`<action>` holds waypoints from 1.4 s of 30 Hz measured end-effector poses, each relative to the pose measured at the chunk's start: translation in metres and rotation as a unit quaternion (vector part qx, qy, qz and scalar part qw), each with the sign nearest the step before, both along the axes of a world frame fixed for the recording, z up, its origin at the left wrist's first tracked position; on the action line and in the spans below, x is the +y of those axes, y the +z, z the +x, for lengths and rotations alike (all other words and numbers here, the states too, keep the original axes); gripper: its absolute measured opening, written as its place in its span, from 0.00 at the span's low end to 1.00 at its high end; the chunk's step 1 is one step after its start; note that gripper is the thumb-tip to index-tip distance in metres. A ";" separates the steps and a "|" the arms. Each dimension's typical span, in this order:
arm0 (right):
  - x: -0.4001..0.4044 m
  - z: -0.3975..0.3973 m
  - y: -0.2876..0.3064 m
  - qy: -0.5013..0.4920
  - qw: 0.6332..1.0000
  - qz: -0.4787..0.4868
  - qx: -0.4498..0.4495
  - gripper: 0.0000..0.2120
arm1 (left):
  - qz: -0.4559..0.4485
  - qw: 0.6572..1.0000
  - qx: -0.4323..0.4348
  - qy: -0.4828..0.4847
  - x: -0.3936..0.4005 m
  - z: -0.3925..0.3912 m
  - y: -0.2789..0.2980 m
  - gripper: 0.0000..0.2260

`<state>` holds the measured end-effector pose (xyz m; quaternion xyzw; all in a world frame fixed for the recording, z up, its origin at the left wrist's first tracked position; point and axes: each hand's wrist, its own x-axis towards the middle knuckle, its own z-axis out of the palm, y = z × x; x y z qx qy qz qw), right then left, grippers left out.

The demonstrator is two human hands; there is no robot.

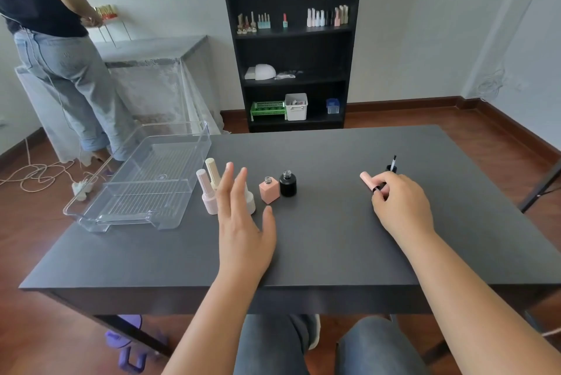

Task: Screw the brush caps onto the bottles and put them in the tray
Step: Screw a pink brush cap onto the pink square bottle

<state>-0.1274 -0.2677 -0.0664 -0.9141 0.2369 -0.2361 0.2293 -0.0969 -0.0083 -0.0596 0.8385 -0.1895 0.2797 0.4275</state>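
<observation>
An uncapped pink square bottle and an uncapped black round bottle stand side by side mid-table. My left hand hovers open just left of them, fingers spread, partly hiding a white bottle. Two capped bottles, one pale pink and one cream, stand further left beside the clear plastic tray. My right hand grips a pink brush cap at the right. A black brush cap stands behind it, brush pointing up.
The tray sits on the table's left corner, overhanging the edge. A person in jeans stands at the far left by a covered table. A black shelf with bottles and boxes stands against the back wall. Cables lie on the floor.
</observation>
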 end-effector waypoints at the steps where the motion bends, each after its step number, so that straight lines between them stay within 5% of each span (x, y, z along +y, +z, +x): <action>1: 0.001 -0.002 0.000 0.004 1.000 0.000 -0.001 0.10 | 0.009 1.000 -0.011 -0.009 -0.002 -0.001 0.001 0.31; 6: 0.008 -0.013 -0.003 0.014 1.000 0.006 -0.011 0.10 | 0.118 0.991 -0.053 -0.037 -0.010 0.002 0.006 0.26; 12: 0.011 -0.017 -0.005 0.019 1.000 0.013 -0.020 0.09 | 0.275 0.957 -0.075 0.046 -0.013 0.018 0.010 0.18; 17: 0.011 -0.004 -0.004 0.001 1.000 0.017 0.016 0.14 | 0.330 0.936 -0.052 0.109 -0.013 0.031 0.016 0.18; 24: 0.013 -0.003 -0.007 0.038 0.999 0.016 -0.006 0.05 | 0.382 0.911 0.019 0.154 -0.014 0.043 0.005 0.15; 33: 0.011 -0.015 -0.001 0.146 0.949 0.229 -0.162 0.07 | 0.300 0.941 -0.064 0.142 -0.017 0.022 0.000 0.05; 37: 0.017 -0.019 0.001 0.192 0.912 0.300 -0.205 0.04 | 0.193 0.968 -0.160 -0.010 -0.020 0.009 -0.004 0.06; 42: 0.020 -0.024 0.001 0.264 0.876 0.334 -0.225 0.07 | 0.104 0.988 0.024 -0.115 -0.033 -0.010 -0.005 0.07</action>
